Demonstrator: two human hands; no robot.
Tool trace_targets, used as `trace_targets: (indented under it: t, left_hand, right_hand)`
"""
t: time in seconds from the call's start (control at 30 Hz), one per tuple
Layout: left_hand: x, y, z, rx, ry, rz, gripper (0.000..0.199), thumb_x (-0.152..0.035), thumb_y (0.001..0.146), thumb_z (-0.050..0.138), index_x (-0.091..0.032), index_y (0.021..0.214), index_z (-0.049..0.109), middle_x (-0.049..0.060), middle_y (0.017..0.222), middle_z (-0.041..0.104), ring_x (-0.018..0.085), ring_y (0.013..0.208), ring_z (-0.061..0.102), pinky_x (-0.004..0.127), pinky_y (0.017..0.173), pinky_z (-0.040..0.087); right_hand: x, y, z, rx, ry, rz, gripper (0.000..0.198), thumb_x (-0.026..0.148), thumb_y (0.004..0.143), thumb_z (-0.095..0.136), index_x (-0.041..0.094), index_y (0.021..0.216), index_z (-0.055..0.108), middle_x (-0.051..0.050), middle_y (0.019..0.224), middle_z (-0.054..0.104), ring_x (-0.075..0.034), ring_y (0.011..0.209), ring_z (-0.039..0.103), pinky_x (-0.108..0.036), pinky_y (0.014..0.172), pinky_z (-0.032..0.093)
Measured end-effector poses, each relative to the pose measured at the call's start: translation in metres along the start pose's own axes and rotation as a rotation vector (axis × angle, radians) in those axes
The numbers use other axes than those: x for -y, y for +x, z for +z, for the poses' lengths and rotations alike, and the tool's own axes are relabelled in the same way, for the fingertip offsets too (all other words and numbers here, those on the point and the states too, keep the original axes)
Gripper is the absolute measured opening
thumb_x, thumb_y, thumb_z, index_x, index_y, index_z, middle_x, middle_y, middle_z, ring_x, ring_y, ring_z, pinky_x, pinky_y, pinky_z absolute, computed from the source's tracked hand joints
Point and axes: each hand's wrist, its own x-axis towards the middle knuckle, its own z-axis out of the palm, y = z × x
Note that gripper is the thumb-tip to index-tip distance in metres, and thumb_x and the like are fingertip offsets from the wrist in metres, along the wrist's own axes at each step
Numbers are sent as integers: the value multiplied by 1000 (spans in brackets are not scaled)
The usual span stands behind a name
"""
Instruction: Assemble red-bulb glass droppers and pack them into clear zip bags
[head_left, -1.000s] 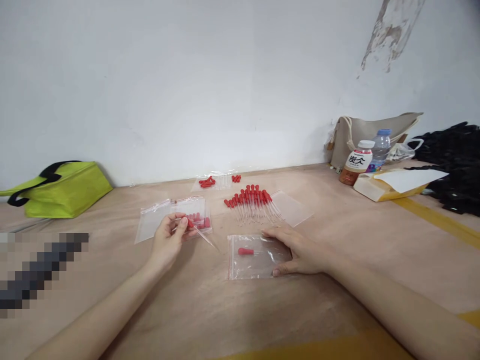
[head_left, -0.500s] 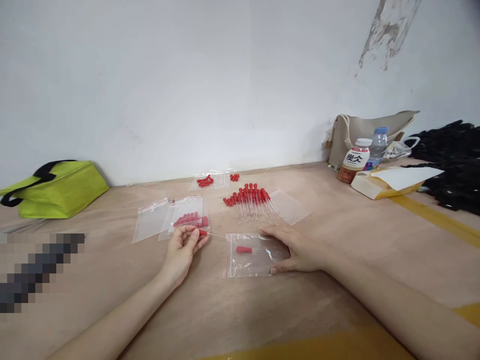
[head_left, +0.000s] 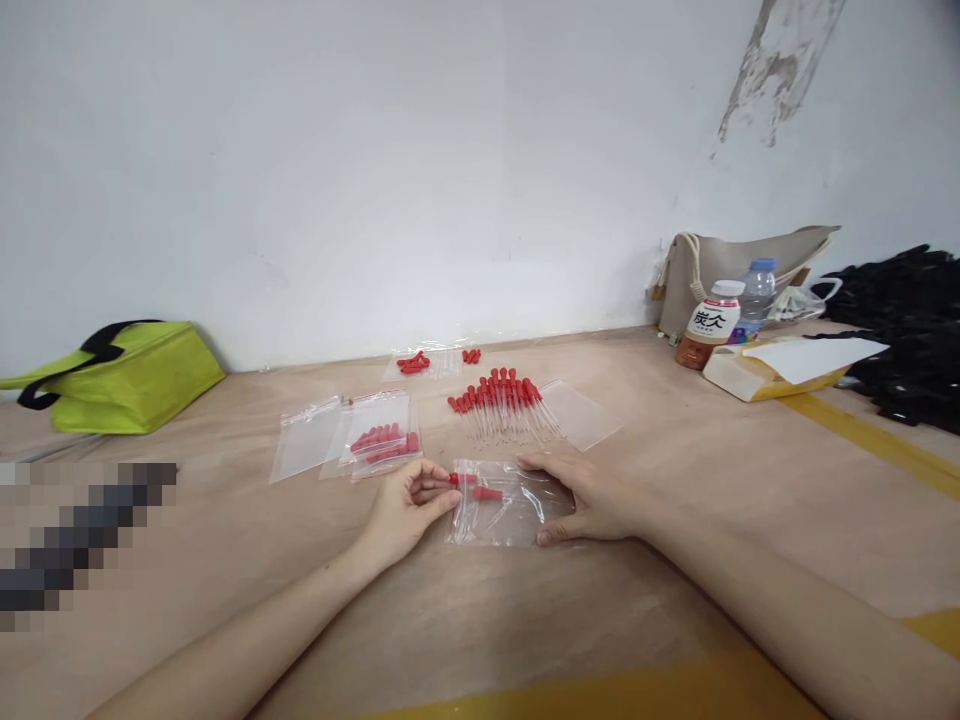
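A clear zip bag [head_left: 517,520] lies on the brown paper, its mouth towards the left. Inside it rests a dropper with a red bulb [head_left: 488,494]. My left hand [head_left: 411,510] is closed at the bulb end of a second red-bulbed dropper [head_left: 463,479], whose glass stem reaches into the bag. Across the bag's right end, my right hand [head_left: 596,498] grips it, thumb on the near edge and fingers on the far edge. Several loose droppers [head_left: 504,395] lie fanned out behind the bag. Filled zip bags [head_left: 382,440] overlap to the left.
More bagged droppers [head_left: 414,363] lie near the wall. Flat plastic bags [head_left: 581,415] sit beside the loose droppers. A lime-green bag [head_left: 150,385] stands at far left. At right are a drink bottle [head_left: 709,325], a water bottle [head_left: 756,290], an open carton [head_left: 787,370] and a black pile [head_left: 900,330].
My left hand has moved right with the dropper, and the stem and most of its bulb are now within the bag's mouth. The right hand has stayed on the bag.
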Motion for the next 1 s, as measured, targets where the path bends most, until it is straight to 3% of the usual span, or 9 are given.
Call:
trace_targets:
  t: [0.13, 0.3, 0.47, 0.57, 0.67, 0.73, 0.8, 0.9, 1.0]
  left_hand:
    - [-1, 2, 8, 114, -15, 51, 26, -21, 64, 68, -18, 84, 52, 6, 93, 63, 19, 93, 60, 36, 88, 45]
    - [-8, -5, 4, 251, 253, 155, 35, -20, 73, 59, -24, 106, 46, 7, 115, 54, 22, 114, 47, 39, 95, 36]
    - [-5, -17, -6, 198, 349, 126, 41, -23, 73, 59, -25, 111, 46, 9, 119, 52, 26, 117, 44, 41, 94, 34]
    - [-4, -12, -14, 152, 333, 119, 49, -22, 70, 61, -25, 116, 43, 9, 112, 58, 24, 101, 53, 37, 83, 41]
    - [-11, 12, -22, 9, 372, 157, 46, -25, 69, 61, -23, 113, 47, 6, 95, 61, 19, 80, 58, 31, 71, 44]
    - [-19, 39, -25, -79, 456, 147, 32, -27, 67, 62, -20, 97, 57, 5, 85, 62, 20, 77, 58, 28, 68, 44]
    - [-25, 71, -24, -94, 507, -32, 20, -29, 65, 64, -19, 82, 61, 2, 74, 62, 18, 66, 58, 26, 60, 43]
    - [-28, 120, -15, -157, 523, -135, 13, -27, 67, 65, -16, 72, 60, 1, 60, 60, 17, 60, 58, 25, 57, 42]
    - [-23, 155, -4, -182, 492, -240, 17, -28, 75, 62, -12, 78, 61, 4, 72, 63, 19, 72, 60, 28, 65, 46]
  right_hand:
    - [1, 1, 0, -4, 16, -12, 87, 59, 60, 65, 20, 132, 33, -12, 130, 43, -28, 116, 41, -43, 96, 35]
    - [-1, 1, 1, -13, -11, -9, 88, 60, 61, 64, 19, 132, 33, -13, 130, 42, -29, 117, 40, -45, 96, 34]
    - [-4, 0, 3, -71, -18, -20, 82, 58, 62, 64, 21, 130, 37, -12, 128, 44, -28, 116, 41, -46, 95, 34]
    - [-4, 0, 3, -78, -9, -22, 77, 56, 64, 63, 21, 129, 38, -12, 126, 46, -28, 115, 41, -45, 95, 34]
    - [-3, -1, 3, -76, -12, -18, 76, 57, 65, 63, 20, 128, 39, -12, 126, 45, -27, 116, 41, -44, 96, 34]
    - [-3, 0, 3, -80, -12, -19, 76, 57, 65, 63, 21, 128, 40, -12, 127, 45, -27, 116, 41, -45, 96, 34]
    - [-4, 0, 4, -84, -12, -25, 75, 57, 65, 62, 21, 127, 40, -12, 127, 45, -28, 116, 40, -45, 96, 34]
    - [-6, 0, 4, -79, -16, -30, 75, 57, 65, 62, 21, 127, 40, -12, 126, 45, -28, 116, 40, -46, 96, 33]
    - [-4, 0, 3, -71, -19, -18, 76, 58, 65, 62, 21, 128, 39, -11, 126, 45, -27, 116, 40, -45, 96, 34]
